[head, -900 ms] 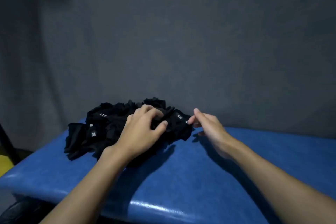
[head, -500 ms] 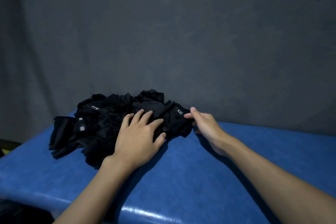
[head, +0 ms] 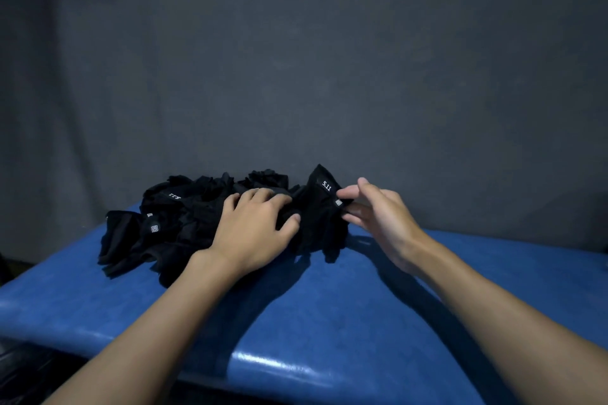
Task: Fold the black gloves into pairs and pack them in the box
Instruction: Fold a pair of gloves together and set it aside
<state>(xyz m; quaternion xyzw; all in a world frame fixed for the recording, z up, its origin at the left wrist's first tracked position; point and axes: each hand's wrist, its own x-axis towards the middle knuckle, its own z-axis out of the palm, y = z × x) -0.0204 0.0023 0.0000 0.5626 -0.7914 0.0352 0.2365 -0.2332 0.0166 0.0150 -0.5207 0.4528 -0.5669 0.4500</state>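
1 black glove point(head: 320, 210) stands up at the 3 o'clock edge of a heap of black gloves point(head: 184, 230). Its cuff points to 12 o'clock and its fingers hang to 6 o'clock, with their tips touching the table. The cuff bears 1 white "5.11" mark, and 1 small white square logo sits just below it, toward 4 o'clock.

The right hand point(head: 378, 217) is at the glove's 3 o'clock side and pinches its edge. The thumb lies beside the square logo and the lower fingers are curled under the fabric. The index finger is raised and free of the cloth.

The left hand point(head: 253, 230) lies palm down on the heap, just at 9 o'clock of the upright glove. Its 4 fingers are spread and point to 1 o'clock. Its thumb touches the fabric next to that glove, and it grips nothing.

The gloves in the heap are too tangled and dark to count. 1 more white lettered mark shows on it, upside down at 10 o'clock. 1 more square logo and 1 tiny pale tag show at its 9 o'clock side.

The heap rests on 1 blue padded table point(head: 362, 312), toward its far edge at 11 o'clock of the frame's middle. 2 bare forearms come in from 7 and 5 o'clock. 1 plain grey wall point(head: 296, 59) fills the background.
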